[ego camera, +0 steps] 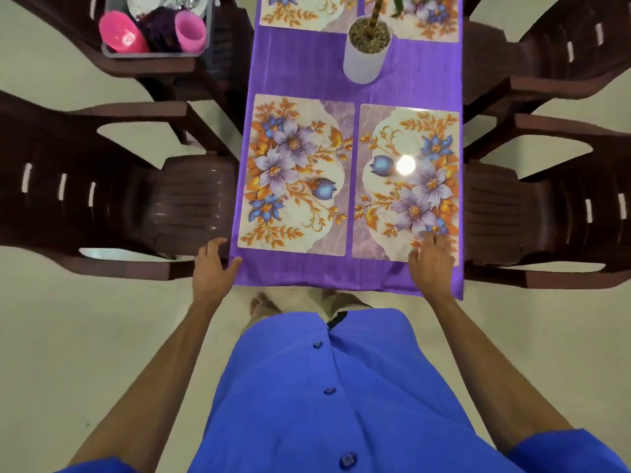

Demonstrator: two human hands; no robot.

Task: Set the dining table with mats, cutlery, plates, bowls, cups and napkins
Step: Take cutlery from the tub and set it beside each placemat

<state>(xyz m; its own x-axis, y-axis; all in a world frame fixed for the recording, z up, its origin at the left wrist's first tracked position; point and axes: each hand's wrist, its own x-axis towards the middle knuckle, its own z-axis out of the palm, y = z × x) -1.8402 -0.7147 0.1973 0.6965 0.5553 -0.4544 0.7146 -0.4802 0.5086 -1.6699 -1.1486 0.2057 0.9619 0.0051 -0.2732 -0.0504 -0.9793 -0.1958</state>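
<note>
now my right hand [432,259] rests flat, fingers loose, on the near corner of the right mat [408,182]; my left hand [213,264] pinches the cloth [307,273] corner. i'd hold the cloth taut and nudge the mat square beside its neighbour [297,175].

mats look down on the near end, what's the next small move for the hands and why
Probably lift the right hand off the near right mat and turn to the grey tub on the far left chair. Both near mats lie flat, side by side and bare, two more show at the far end, and the pink cups wait in that tub. The left hand only grips the tablecloth corner.
</note>
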